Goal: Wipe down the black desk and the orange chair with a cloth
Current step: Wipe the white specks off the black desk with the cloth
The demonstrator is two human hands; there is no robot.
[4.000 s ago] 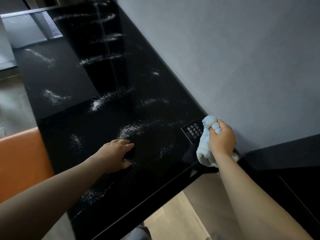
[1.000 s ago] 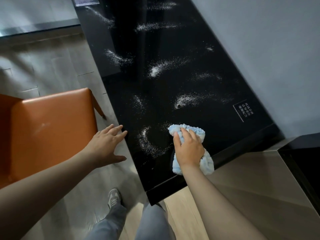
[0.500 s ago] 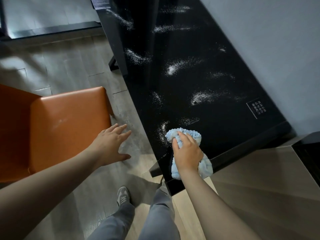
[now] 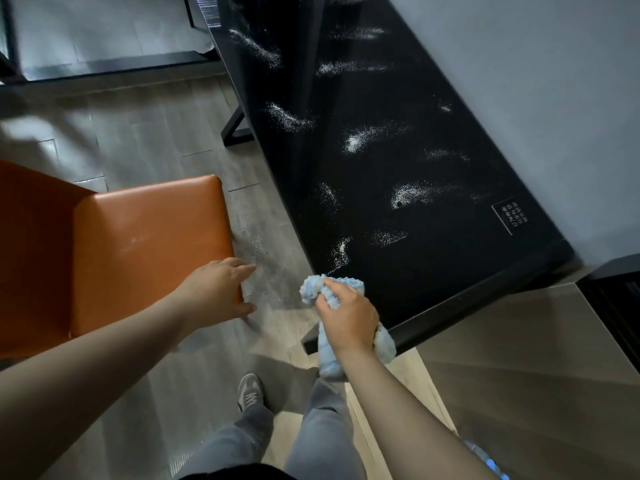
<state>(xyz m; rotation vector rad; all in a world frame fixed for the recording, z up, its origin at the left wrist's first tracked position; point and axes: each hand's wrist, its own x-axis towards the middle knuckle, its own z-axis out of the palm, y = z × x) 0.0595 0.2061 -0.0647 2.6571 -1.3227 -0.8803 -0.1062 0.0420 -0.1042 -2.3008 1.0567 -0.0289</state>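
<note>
The glossy black desk runs along the wall on the right, streaked with several patches of white powder. My right hand is shut on a crumpled light-blue cloth at the desk's near left corner, right at the edge. The orange chair stands to the left of the desk, seat toward me. My left hand hovers with fingers spread over the seat's near right corner, holding nothing.
White powder lies scattered on the grey wood floor between chair and desk. My grey trouser legs and a shoe are below. A dark low unit sits at the right. A black desk leg stands further back.
The cloth in my right hand has swept left off the desk surface to its near corner edge. My left hand has drifted over the chair's corner. The view has shifted left.
</note>
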